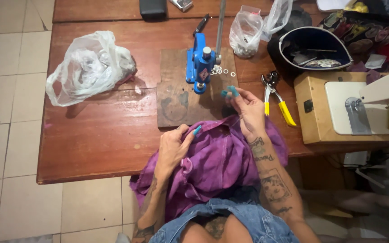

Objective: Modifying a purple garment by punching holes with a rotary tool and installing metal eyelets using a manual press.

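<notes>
Resting on a purple cloth (217,157) bunched at the near edge of the wooden table (104,130), the left hand (174,148) grips a fold of it. The right hand (246,112) pinches something too small to tell, just beside a blue metal press (200,63) on a worn board (176,99). Small silver rings (221,71) lie by the press. A clear bag (245,33) holds more small metal pieces; a crumpled plastic bag (88,65) holds pale contents. Yellow-handled pliers (276,101) lie near the right hand.
</notes>
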